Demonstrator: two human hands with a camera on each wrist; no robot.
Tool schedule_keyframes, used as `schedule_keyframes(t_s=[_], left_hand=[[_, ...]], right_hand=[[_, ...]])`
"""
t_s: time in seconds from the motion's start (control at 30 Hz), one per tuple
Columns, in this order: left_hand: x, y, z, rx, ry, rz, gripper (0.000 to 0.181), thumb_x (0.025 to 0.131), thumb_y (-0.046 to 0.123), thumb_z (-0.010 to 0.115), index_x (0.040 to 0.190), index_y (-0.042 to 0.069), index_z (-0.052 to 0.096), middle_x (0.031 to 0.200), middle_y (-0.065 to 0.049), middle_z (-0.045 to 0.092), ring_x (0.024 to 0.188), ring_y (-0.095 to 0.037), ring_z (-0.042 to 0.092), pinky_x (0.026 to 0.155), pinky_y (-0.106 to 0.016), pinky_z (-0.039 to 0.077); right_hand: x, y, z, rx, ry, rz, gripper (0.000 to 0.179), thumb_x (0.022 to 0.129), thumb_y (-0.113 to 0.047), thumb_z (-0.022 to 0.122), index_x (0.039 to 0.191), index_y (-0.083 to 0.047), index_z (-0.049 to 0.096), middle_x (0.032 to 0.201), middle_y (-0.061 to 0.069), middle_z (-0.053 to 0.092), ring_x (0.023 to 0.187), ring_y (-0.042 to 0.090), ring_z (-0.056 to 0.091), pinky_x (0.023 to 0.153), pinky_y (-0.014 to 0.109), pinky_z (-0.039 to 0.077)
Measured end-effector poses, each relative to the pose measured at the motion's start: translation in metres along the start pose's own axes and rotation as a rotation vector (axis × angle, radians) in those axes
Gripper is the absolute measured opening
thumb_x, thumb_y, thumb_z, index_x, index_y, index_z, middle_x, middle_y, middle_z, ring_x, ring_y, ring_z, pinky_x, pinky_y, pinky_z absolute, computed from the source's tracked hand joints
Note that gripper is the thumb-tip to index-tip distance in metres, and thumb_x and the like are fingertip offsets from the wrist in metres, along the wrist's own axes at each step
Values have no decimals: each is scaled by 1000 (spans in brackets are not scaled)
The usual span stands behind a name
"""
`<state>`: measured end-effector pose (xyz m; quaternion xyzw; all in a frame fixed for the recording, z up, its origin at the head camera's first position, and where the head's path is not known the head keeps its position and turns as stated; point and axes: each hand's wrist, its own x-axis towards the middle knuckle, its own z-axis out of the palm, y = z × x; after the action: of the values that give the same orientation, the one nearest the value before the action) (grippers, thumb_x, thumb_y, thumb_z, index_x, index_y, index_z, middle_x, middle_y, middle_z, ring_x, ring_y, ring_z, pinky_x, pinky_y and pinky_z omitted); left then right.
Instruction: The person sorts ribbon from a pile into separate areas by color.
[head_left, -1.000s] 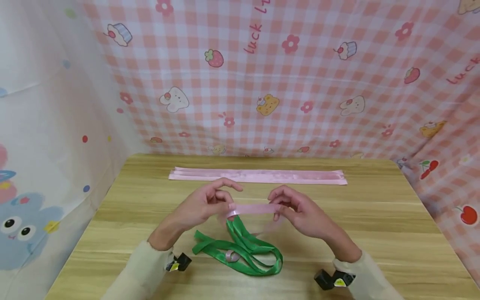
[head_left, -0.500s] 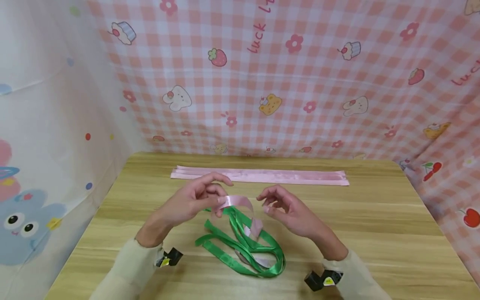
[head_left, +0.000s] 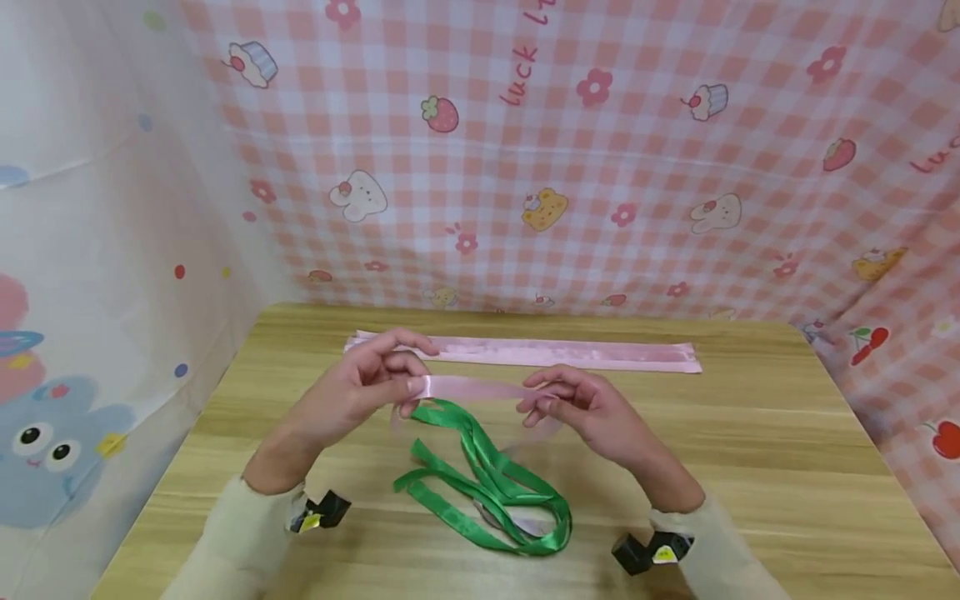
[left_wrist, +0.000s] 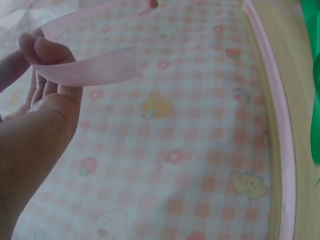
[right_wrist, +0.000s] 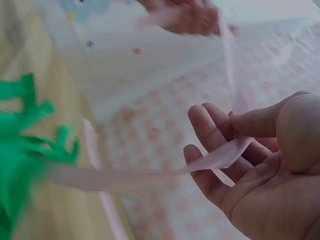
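A pink satin ribbon [head_left: 472,387] is stretched between my two hands above the table. My left hand [head_left: 367,379] pinches it between thumb and index finger, and a short tail hangs past that grip, as the left wrist view shows. At the other end my right hand [head_left: 585,408] pinches the ribbon with thumb against fingers. From there the ribbon crosses the right palm [right_wrist: 265,185] and runs down toward a bundle of green ribbons [head_left: 487,475]. That bundle lies in loops on the table just below the hands, with part of a pale ribbon loop [head_left: 525,525] among it.
Several pink ribbon strips [head_left: 570,354] lie side by side along the back of the wooden table [head_left: 750,467]. A pink checked cloth [head_left: 480,167] hangs behind, and a white patterned cloth [head_left: 150,200] hangs at the left.
My left hand has moved left and slightly up, still pinching the pink ribbon. The right hand was off the ribbon half a second ago and now grips it again, pulling a stretch straight.
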<state>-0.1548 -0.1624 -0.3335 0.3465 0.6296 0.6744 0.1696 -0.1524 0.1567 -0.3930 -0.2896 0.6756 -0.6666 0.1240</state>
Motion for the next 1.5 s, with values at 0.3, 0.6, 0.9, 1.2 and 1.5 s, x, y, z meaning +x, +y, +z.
schedule_keyframes(t_s=[0.3,0.6,0.9,1.2,1.5], left_hand=[[-16,14,-16,-137,-3,149,33,100,-12,42,124,7,53,96,0,66,66,-18,45,55,-25,47],[-31,15,-29,-34,50,100,38,99,-14,41,126,10,54,91,7,63,58,-20,25,55,-33,23],[-41,17,-37,71,115,-6,31,99,-9,45,122,10,53,81,1,53,57,-21,23,52,-33,21],[-47,8,-46,210,215,-105,24,101,1,50,123,11,54,92,6,65,54,-23,21,51,-34,22],[-25,-4,-23,200,74,-222,29,99,3,56,128,4,51,92,-1,68,61,-11,42,61,-24,41]], right_hand=[[-11,-25,-34,-120,255,9,14,100,0,54,112,4,57,92,1,65,73,14,62,69,25,54],[-23,-35,-49,-165,155,50,24,90,5,67,110,-1,54,97,4,55,53,12,33,46,32,27],[-39,-44,-58,-307,226,22,17,92,2,66,106,-3,57,86,-2,58,55,12,51,49,23,45],[-56,-24,-82,-55,-6,19,15,102,4,44,115,3,52,86,5,68,51,23,38,43,36,33],[-41,-15,-49,-429,5,228,19,100,-12,59,116,-2,61,115,9,66,112,23,62,91,27,52]])
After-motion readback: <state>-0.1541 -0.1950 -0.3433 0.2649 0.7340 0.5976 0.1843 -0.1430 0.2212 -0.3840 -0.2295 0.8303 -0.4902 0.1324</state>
